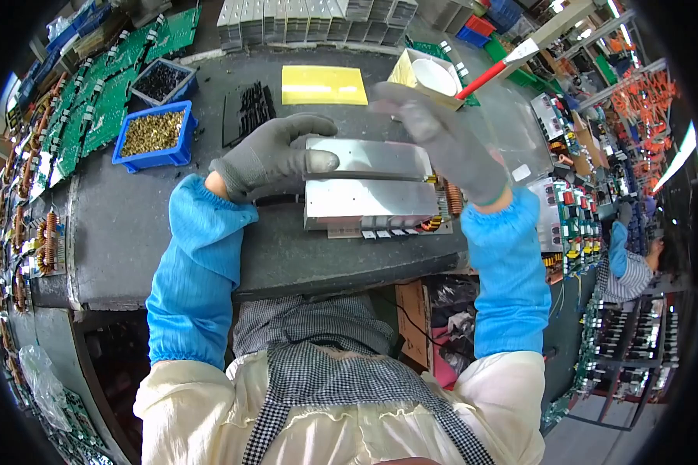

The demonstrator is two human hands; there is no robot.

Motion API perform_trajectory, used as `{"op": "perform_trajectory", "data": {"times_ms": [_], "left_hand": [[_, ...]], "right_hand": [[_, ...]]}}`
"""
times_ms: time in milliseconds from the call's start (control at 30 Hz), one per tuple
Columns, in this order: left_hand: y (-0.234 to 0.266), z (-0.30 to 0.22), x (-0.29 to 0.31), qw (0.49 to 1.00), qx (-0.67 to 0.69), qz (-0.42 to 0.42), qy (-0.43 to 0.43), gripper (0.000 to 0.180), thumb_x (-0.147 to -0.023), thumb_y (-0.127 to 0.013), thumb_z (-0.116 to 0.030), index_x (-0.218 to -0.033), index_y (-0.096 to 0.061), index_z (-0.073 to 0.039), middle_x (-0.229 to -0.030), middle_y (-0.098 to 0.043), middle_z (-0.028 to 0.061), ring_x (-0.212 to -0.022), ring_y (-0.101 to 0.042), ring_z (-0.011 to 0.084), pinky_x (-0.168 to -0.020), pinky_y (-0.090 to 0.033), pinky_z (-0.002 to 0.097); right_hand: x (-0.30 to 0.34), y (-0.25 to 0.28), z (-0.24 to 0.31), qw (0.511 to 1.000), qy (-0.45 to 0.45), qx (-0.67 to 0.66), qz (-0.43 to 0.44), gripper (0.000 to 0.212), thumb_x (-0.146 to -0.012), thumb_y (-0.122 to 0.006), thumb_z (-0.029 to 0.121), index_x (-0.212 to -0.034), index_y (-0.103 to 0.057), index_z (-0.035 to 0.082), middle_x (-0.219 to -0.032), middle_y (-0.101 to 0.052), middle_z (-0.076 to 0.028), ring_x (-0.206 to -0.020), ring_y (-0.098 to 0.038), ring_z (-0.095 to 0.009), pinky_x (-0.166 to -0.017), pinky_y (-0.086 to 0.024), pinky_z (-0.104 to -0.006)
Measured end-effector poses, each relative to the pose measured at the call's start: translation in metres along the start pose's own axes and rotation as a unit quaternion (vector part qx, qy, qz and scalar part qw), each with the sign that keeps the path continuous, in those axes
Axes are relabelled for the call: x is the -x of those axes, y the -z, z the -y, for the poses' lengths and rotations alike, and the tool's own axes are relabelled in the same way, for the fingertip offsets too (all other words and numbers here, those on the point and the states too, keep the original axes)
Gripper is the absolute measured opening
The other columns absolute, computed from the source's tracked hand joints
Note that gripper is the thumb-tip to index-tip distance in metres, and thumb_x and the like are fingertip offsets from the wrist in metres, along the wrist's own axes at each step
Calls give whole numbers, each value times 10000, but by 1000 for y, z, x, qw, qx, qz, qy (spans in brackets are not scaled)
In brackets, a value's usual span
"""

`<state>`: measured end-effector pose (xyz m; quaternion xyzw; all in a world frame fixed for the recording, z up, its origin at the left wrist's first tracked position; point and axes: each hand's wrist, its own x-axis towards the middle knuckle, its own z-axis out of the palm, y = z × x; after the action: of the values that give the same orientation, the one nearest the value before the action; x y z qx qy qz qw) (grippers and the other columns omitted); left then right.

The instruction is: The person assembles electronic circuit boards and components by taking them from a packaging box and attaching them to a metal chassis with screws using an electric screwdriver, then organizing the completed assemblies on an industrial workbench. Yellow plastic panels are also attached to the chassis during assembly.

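Two long silver aluminium heat sinks lie side by side on the grey bench. My left hand (275, 153), in a grey glove, grips the left end of the far heat sink (368, 157), its thumb on the near side and its fingers beyond. The near heat sink (368, 200) rests on a board with small tabbed parts along its front edge. Copper coils (452, 199) show at the right end. Above that end is my gloved right hand (442, 139), smeared by motion. Its fingers reach toward a tub of white paste (436, 77) and are too blurred to read.
A blue bin of brass pieces (157, 139) and a bin of black parts (163, 81) stand left. Black strips (254, 108) and a yellow sheet (323, 85) lie beyond. Stacked heat sinks (310, 22) line the back; a red-handled tool (485, 77) is by the tub. Another person works far right.
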<state>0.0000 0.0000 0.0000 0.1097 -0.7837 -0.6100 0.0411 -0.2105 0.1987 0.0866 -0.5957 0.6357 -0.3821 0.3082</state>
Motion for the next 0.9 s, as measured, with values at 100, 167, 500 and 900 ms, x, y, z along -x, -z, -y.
{"op": "perform_trajectory", "data": {"times_ms": [100,167,500,900], "left_hand": [[20,-7,-2,981,78,-141,-111,861,-790,-864,-411,-1441,-501,20,-1406,-561,238,-1283,-556,334,-1071,-465,406],[45,-8,-6,960,50,-250,-112,851,-800,-852,-409,-1438,-500,28,-1406,-555,259,-1296,-543,342,-1076,-458,399],[113,0,-151,775,-604,32,184,1008,-574,-904,-561,-1402,-559,-101,-1462,-503,204,-1375,-443,402,-1094,-418,522],[115,24,-168,733,-645,44,212,1181,-499,-958,-531,-1483,-447,-126,-1495,-432,210,-1431,-346,409,-1141,-362,525]], "right_hand": [[40,17,6,977,80,11,-196,509,-1055,-435,340,-1397,-526,-25,-1267,-675,-116,-1261,-553,-196,-1108,-377,-332],[74,19,10,953,68,27,-293,462,-1045,-410,279,-1347,-560,-37,-1239,-676,-127,-1211,-583,-216,-1073,-411,-341],[179,-57,-94,860,-98,85,-493,333,-1026,-458,218,-1087,-647,-50,-1005,-702,-131,-983,-639,-235,-921,-486,-380],[173,-57,-103,850,-15,105,-516,261,-978,-517,112,-1152,-665,-14,-935,-714,-128,-865,-673,-254,-799,-523,-383]]}}
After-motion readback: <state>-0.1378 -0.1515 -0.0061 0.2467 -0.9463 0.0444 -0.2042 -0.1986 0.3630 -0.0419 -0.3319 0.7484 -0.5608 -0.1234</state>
